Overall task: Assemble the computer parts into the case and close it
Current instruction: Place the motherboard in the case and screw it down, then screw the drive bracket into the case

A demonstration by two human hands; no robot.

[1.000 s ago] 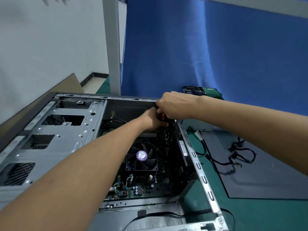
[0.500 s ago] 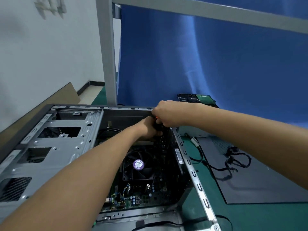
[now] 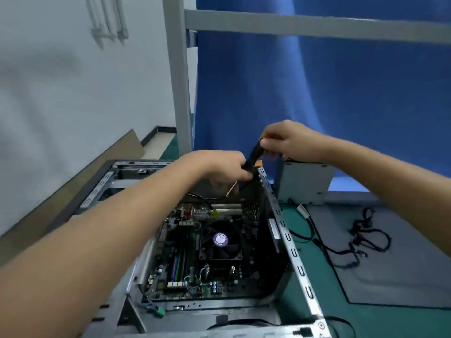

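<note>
**Status: tool lifted from far corner**

1. Change: half a sec. ago both hands sat low at the far right corner of the case [image 3: 290, 245], w/ the screwdriver [image 3: 253, 154] mostly hidden between them. Both hands are now above the rim, and the tool has come up w/ them. Its metal shaft is exposed, slanting down and to the left, w/ the tip over the far interior. Tip contact w/ any part: cannot tell.

2. Hand state: the left hand [image 3: 224, 167] has its fingers wrapped round the lower part of the black handle. The right hand [image 3: 292, 142] pinches the handle's upper end. Neither hand is free.

3. Task items, pos.:
   - Case lies on its side on the green counter [image 3: 324, 284], open face up.
   - Motherboard [image 3: 185, 252] is inside, w/ the CPU fan [image 3: 220, 240] mounted on it.
   - Grey metal box [image 3: 305, 181], prob. the PSU, stands outside, just beyond the far right corner.
   - Dark flat panel [image 3: 402, 276], prob. the side cover, lies to the right of the case, w/ a loose cable bundle [image 3: 366, 240] on it.

4. Meaning (judgement): the lift suggests work at that corner fastener is done or paused. Whether a screw is seated there is not visible. Assembly is partway only: the box and cables are not yet in the case, and the cover is off, so closing is some steps off.
</note>
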